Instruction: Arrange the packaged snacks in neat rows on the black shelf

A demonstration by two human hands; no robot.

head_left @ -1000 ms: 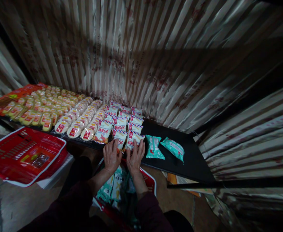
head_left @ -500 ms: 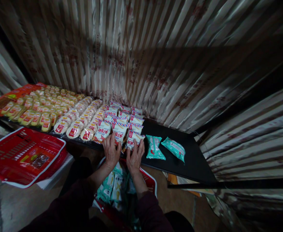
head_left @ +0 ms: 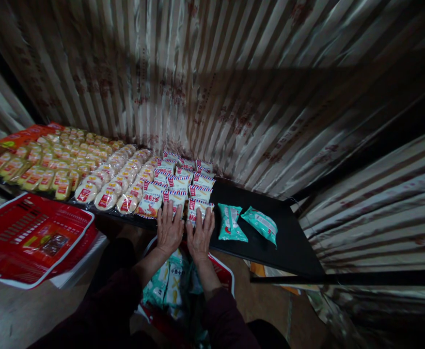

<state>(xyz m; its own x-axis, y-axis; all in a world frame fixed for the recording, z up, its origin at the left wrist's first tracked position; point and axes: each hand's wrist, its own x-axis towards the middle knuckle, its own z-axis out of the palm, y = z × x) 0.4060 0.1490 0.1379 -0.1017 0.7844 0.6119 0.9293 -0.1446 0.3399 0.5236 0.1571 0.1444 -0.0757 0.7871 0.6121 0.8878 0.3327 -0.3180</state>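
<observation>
My left hand [head_left: 169, 228] lies flat with fingers stretched out on the front white, red and blue snack packets [head_left: 178, 186] at the front edge of the black shelf [head_left: 281, 242]. Right beside it, my right hand [head_left: 199, 233] also lies flat and open, pressing on the front packet of the neighbouring row. Neither hand grips anything. Two teal packets [head_left: 231, 222] [head_left: 260, 223] lie loose on the shelf just right of my right hand.
Rows of round cakes in clear wrappers [head_left: 106, 186] and yellow packets [head_left: 48, 165] fill the shelf to the left. A red basket [head_left: 30, 240] sits lower left. Another red basket with teal and yellow packets [head_left: 172, 286] is below my hands. Striped curtain [head_left: 212, 87] hangs behind.
Both hands slid forward onto the front packets and pushed them closer into the rows; the left hand flattened out. The view shifted slightly.
</observation>
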